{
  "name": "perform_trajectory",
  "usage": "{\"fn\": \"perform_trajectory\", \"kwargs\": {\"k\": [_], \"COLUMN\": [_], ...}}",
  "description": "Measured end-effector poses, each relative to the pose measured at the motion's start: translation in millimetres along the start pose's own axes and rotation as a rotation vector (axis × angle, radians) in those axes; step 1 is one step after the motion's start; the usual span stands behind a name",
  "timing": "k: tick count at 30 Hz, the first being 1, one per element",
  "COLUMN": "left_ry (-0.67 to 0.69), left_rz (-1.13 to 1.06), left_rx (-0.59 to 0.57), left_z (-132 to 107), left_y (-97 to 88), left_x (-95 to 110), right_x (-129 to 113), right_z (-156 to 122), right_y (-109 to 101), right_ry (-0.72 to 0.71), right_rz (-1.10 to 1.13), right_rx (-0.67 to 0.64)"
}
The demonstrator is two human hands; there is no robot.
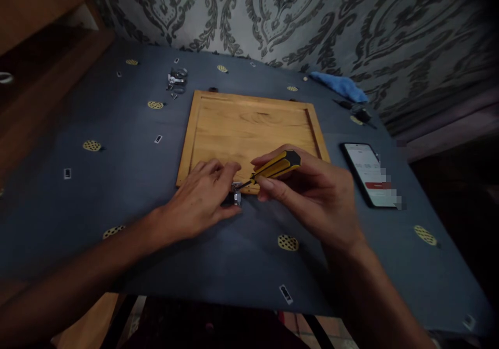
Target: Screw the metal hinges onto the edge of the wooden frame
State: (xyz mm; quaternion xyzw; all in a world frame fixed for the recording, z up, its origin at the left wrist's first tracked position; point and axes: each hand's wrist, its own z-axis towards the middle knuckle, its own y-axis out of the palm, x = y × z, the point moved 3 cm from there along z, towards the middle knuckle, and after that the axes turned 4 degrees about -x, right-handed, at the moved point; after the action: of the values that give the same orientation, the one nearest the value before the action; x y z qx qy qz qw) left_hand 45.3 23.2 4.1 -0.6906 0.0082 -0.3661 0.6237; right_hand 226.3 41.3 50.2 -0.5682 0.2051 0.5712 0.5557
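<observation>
Screwdriver [275, 166]: gripped in closed right-hand fingers [273, 186], shaft slanting down-left to hinge [236, 193], pinned under closed left-hand fingers [218, 175] at board [249, 125] edge.

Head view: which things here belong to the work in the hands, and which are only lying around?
In use: screwdriver in right hand; metal fitting under left hand; wooden panel.

Lying about: phone, blue cloth, metal parts, dark tool.
</observation>
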Motion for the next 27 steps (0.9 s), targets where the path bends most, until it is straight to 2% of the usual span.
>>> {"fn": "perform_trajectory", "kwargs": {"k": [6,12,16,23,27], "left_ry": [-0.005,0.000,-0.013,-0.004,0.005], "left_rz": [0.002,-0.004,-0.005,-0.011,-0.009], "left_rx": [0.015,0.002,-0.003,0.009,0.030], "left_z": [0,0,0,0,-1], "left_y": [-0.6,-2.1,-1.5,-1.7,-1.1], "left_x": [0,1,0,0,-1], "right_x": [1,-2,-2,5,7], "right_z": [-1,2,2,-3,-4], "right_y": [4,3,3,13,12], "right_ry": [0.037,0.038,0.009,-0.001,-0.060], "right_rz": [0.005,0.109,0.043,0.076,0.152], "right_rx": [0.097,0.020,0.017,0.169,0.390]}}
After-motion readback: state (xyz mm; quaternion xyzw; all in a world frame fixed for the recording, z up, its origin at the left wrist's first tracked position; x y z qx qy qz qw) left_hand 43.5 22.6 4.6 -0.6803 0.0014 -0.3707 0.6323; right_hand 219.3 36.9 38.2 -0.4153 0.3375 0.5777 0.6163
